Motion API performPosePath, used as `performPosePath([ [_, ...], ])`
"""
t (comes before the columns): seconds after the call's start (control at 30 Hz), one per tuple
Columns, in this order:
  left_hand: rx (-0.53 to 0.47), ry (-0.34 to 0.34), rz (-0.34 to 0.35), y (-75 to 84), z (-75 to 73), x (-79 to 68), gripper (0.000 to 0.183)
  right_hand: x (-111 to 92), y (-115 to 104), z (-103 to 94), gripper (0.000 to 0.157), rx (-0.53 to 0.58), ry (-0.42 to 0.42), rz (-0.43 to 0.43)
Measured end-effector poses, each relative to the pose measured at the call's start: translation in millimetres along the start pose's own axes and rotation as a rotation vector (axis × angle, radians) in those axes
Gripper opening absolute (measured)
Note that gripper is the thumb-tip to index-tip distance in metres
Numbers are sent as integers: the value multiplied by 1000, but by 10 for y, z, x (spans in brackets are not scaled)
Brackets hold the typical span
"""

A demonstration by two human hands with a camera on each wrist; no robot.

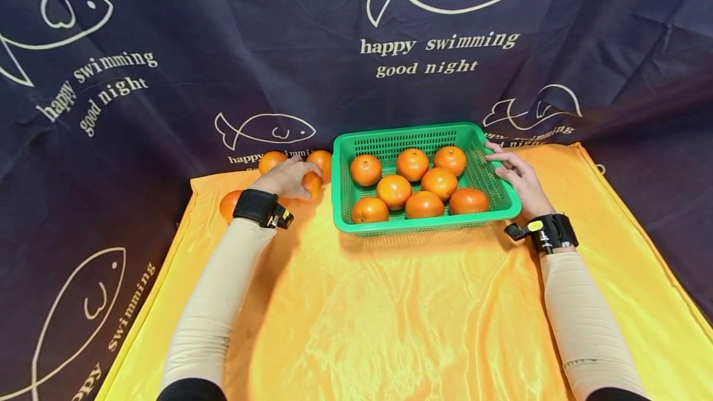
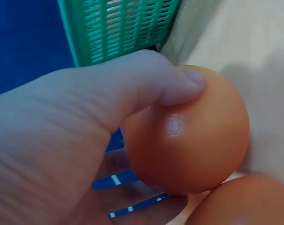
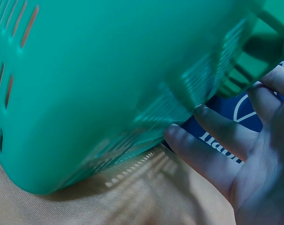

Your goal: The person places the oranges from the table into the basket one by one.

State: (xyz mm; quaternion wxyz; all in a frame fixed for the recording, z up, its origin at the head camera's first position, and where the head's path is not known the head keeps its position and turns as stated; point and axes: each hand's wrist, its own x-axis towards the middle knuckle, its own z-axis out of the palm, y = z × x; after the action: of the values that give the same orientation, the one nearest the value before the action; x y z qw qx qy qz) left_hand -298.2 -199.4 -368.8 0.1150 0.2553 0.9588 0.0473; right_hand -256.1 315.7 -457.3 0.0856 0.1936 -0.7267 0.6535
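Observation:
My left hand (image 1: 286, 178) grips an orange (image 2: 198, 136) left of the green basket, thumb on top and fingers around its far side. Another orange (image 2: 249, 204) sits right beside the held one in the left wrist view. Several oranges (image 1: 393, 192) lie inside the green plastic basket (image 1: 423, 224), mostly towards its front and middle. At the basket's right end is my right hand (image 1: 522, 181), its fingers extended. In the right wrist view the fingertips meet the slotted outer wall (image 3: 146, 112).
Loose oranges lie around the left hand: one behind it (image 1: 271, 161), one against the basket's left side (image 1: 320, 161), one by the wrist strap (image 1: 229, 205). A yellow satin cloth (image 1: 390, 314) covers the table. A dark fish-print curtain (image 1: 312, 30) hangs close behind the basket.

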Motion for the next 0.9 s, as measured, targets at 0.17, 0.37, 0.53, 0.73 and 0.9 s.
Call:
performPosePath([
  [0.17,3,19,26,28,-127,-37,52,-7,-3,-9,35,10,0,6],
  [0.37,1,46,32,29,-275,-102,52,-4,-10,3,35,7,8,8],
  [0.53,8,63,3,25,-382,-117,50,-1,-9,4,35,13,4,6],
  [0.73,27,99,21,52,-450,-118,50,5,-14,3,35,2,10,-1],
  [0.9,19,128,3,112,-479,-92,53,5,-18,4,34,15,8,-4],
])
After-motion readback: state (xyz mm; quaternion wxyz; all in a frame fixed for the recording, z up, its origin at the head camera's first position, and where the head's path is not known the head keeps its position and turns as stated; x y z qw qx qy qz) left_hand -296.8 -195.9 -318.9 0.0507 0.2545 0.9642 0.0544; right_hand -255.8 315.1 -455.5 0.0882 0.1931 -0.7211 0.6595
